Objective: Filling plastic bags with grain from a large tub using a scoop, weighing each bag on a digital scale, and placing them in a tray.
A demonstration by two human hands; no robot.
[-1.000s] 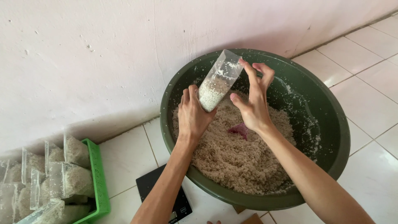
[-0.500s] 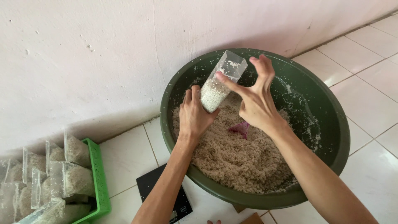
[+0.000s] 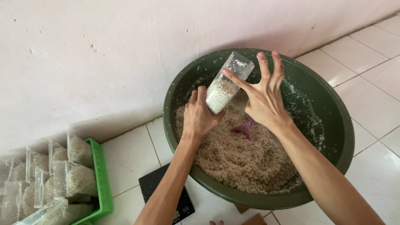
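the left hand point(image 3: 200, 118) grips a clear bag point(image 3: 227, 85) by its lower end, tilted over the green basin point(image 3: 333, 104) of pale grain point(image 3: 241, 158). the bag is partly filled. the right hand point(image 3: 264, 98) is open, fingers spread, beside the bag's mouth and holding nothing. this looks like the filling step; next, probably, the pink scoop point(image 3: 245, 128) lying in the grain wants picking up, bag mouth kept steady.

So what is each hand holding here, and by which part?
The left hand has its grip around the lower, filled end of a clear plastic bag. The right hand is spread open, its thumb touching the bag's upper part; it holds nothing.
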